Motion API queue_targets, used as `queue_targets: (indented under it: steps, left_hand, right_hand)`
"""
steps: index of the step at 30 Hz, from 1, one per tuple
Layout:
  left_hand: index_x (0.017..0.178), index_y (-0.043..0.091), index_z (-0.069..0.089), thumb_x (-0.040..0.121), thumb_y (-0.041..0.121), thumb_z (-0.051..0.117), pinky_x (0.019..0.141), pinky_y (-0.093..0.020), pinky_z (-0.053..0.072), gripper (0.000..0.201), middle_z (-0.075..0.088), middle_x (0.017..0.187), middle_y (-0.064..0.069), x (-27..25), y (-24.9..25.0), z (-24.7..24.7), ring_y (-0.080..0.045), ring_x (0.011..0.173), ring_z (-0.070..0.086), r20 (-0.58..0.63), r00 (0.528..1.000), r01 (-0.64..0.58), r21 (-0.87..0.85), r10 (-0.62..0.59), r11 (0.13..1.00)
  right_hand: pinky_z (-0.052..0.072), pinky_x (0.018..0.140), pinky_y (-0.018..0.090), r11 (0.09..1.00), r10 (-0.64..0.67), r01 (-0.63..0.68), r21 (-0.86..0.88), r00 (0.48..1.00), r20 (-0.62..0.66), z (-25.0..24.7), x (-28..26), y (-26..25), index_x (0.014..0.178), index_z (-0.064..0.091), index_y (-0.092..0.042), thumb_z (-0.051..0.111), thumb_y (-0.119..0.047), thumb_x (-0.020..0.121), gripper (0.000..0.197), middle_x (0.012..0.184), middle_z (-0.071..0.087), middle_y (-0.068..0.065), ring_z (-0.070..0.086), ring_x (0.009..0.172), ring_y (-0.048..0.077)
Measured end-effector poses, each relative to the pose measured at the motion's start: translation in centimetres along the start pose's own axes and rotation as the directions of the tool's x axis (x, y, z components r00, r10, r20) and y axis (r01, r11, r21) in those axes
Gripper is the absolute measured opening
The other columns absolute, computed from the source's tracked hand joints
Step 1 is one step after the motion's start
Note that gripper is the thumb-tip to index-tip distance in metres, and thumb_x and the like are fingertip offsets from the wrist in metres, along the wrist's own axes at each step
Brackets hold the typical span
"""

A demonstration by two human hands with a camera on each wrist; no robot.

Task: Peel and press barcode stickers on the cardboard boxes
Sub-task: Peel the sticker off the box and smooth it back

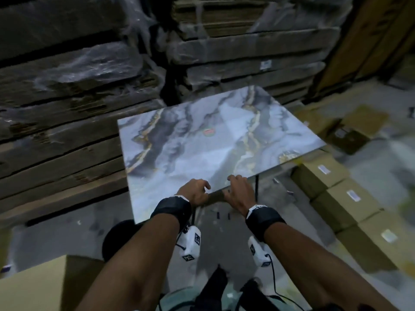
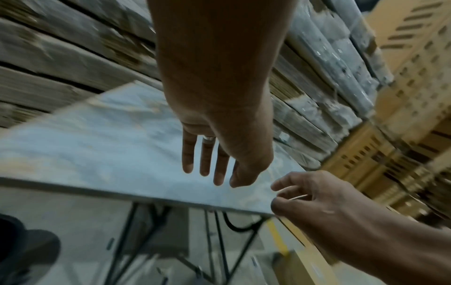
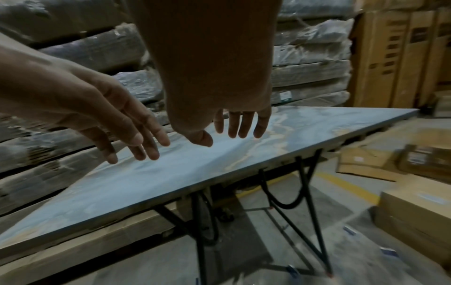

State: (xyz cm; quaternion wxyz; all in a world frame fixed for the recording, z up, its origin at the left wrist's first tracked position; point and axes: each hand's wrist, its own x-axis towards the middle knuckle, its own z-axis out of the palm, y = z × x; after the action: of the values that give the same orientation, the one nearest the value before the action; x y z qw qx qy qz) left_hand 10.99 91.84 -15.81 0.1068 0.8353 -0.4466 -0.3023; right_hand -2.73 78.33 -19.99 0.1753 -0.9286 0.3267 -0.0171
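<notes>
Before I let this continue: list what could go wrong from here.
1. The marble-patterned slab lies on a narrow folding stand and overhangs it; pressing near the edge, where the left hand and right hand hover, might tip it.
2. Cardboard boxes and paper scraps lie on the floor close by: possible tripping.

surface (image 1: pixel 202 142) — marbled grey-blue slab with gold veins on black folding legs | on it: small red-green round sticker (image 1: pixel 209 131) | floor (image 1: pixel 224 243): labelled cardboard boxes (image 1: pixel 341 198) at right

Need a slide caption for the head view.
Both open hands, left hand and right hand, hover at the marble-patterned table edge.
</notes>
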Motion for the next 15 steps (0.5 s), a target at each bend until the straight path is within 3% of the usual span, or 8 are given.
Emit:
queue_targets:
  steps: [2, 4, 8, 12, 15]
  left_hand:
    - [0.114, 0.022, 0.07, 0.081, 0.055, 0.057, 0.088, -0.039, 0.055, 0.048, 0.072, 0.109, -0.007, 2.3, 3.6, 1.6, -0.027, 0.101, 0.066, 0.021, 0.999, -0.028, 0.002, 0.028, 1.0]
    - [0.111, 0.021, 0.072, 0.088, 0.04, 0.065, 0.085, -0.037, 0.054, 0.031, 0.072, 0.107, -0.01, 4.7, 6.9, 3.3, -0.03, 0.102, 0.066, 0.045, 0.998, -0.05, 0.033, 0.049, 0.998]
    - [0.125, 0.015, 0.066, 0.092, 0.028, 0.063, 0.09, -0.032, 0.049, 0.036, 0.068, 0.119, -0.008, 8.6, 14.1, 6.2, -0.027, 0.112, 0.063, 0.107, 0.987, -0.125, 0.06, 0.118, 0.99]
    - [0.113, 0.009, 0.071, 0.088, 0.021, 0.062, 0.086, -0.034, 0.053, 0.029, 0.071, 0.111, -0.011, 11.8, 20.6, 8.5, -0.031, 0.106, 0.066, 0.183, 0.96, -0.237, 0.135, 0.21, 0.962]
    - [0.116, 0.01, 0.07, 0.091, 0.016, 0.06, 0.084, -0.031, 0.046, 0.028, 0.07, 0.115, -0.013, 13.9, 24.0, 10.1, -0.03, 0.106, 0.064, 0.252, 0.932, -0.303, 0.15, 0.26, 0.941]
  right_hand:
    - [0.044, 0.092, 0.042, 0.998, 0.058, -0.058, -0.006, 0.998, 0.001, -0.9, -0.4, 4.4, 0.127, 0.057, -0.01, 0.06, -0.025, 0.088, 0.042, 0.124, 0.059, 0.016, 0.054, 0.118, 0.039]
    - [0.046, 0.094, 0.043, 0.993, 0.114, -0.114, -0.006, 0.993, 0.021, -1.6, -0.8, 8.6, 0.128, 0.056, -0.01, 0.061, -0.027, 0.088, 0.044, 0.127, 0.058, 0.017, 0.053, 0.119, 0.039]
    - [0.046, 0.094, 0.043, 0.974, 0.225, -0.226, 0.023, 0.973, 0.046, -2.4, -1.9, 16.3, 0.122, 0.057, -0.013, 0.06, -0.027, 0.088, 0.037, 0.124, 0.059, 0.014, 0.054, 0.119, 0.037]
    - [0.048, 0.09, 0.043, 0.938, 0.34, -0.342, 0.062, 0.94, 0.043, -3.6, -3.5, 22.4, 0.12, 0.058, -0.012, 0.059, -0.025, 0.089, 0.033, 0.124, 0.06, 0.015, 0.056, 0.116, 0.039]
    - [0.048, 0.09, 0.043, 0.906, 0.416, -0.418, 0.067, 0.908, 0.041, -4.3, -4.4, 26.0, 0.116, 0.061, -0.011, 0.058, -0.029, 0.091, 0.03, 0.123, 0.062, 0.015, 0.056, 0.117, 0.039]
